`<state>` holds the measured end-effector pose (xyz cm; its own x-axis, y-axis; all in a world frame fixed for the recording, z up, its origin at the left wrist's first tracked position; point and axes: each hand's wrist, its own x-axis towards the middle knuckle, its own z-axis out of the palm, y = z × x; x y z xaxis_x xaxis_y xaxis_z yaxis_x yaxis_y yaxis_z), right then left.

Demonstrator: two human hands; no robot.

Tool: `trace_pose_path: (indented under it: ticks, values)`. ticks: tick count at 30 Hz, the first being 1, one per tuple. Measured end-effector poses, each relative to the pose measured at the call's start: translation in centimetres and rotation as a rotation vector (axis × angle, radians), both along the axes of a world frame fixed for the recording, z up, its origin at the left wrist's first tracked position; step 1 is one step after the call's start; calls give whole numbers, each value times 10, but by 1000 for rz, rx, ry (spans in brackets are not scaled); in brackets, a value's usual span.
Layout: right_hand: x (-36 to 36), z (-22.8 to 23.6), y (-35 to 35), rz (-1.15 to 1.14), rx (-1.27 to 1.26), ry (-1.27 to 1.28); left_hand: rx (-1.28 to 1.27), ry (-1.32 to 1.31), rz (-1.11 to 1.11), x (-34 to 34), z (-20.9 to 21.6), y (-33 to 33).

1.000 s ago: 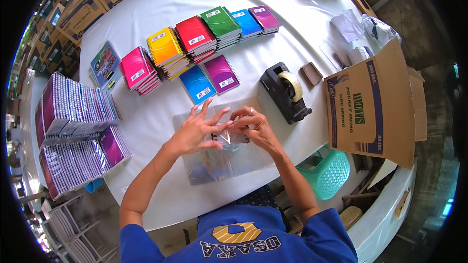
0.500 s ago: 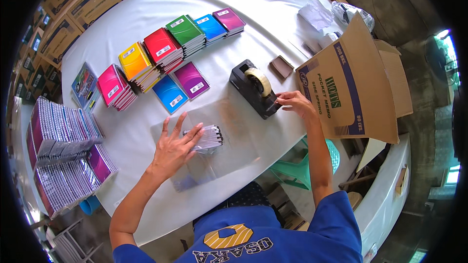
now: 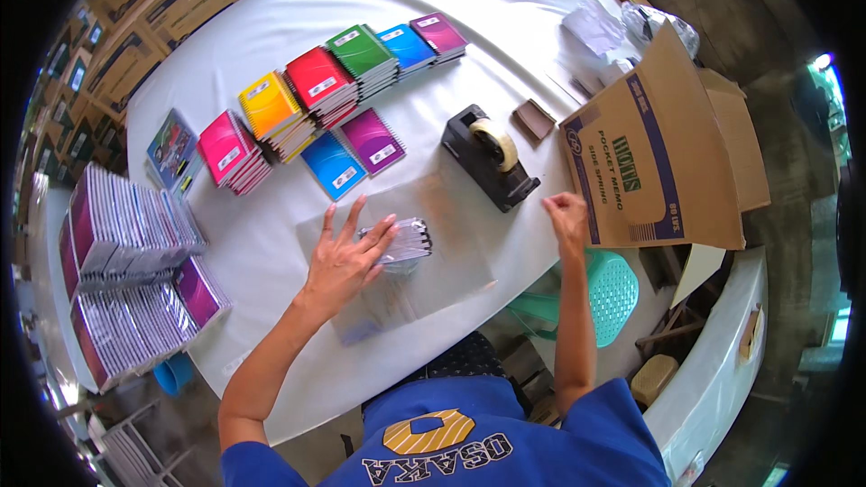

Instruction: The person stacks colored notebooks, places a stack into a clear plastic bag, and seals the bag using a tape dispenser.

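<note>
Pack in clear wrap, dark rings at its right end, lies left of the tape dispenser and nearer the person, on a clear plastic sheet. Left hand is on the pack's left part: fingers spread, resting on top, not closed around it. Right hand is right of the dispenser on the person's side, apart from it: fingers curled, thumb and index tips together; can't tell if anything thin is between them. Brown carton is right of the dispenser. Small brown piece sits just beside the dispenser, right side. Blue notebook and purple notebook lie flat to the dispenser's left. Green notebook stack is farther out, beyond and left of the dispenser.
</note>
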<state>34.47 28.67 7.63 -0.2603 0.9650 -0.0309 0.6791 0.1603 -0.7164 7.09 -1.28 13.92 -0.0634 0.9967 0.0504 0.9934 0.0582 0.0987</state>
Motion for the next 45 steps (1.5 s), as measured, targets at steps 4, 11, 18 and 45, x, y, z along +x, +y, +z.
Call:
trace_pose_path:
  ticks: [4, 11, 18, 45]
  values:
    - [-97, 84, -146, 191, -885, 582, 2, 24, 6, -3, -9, -10]
    - [-108, 29, -222, -11, -989, 634, 25, -7, 0, -3, -8, -7]
    - [-99, 41, -236, 126, -833, 765, 4, -38, 5, -11, -7, -3]
    - [-105, 28, -243, 93, -771, 638, -79, -431, 61, -16, -9, -1]
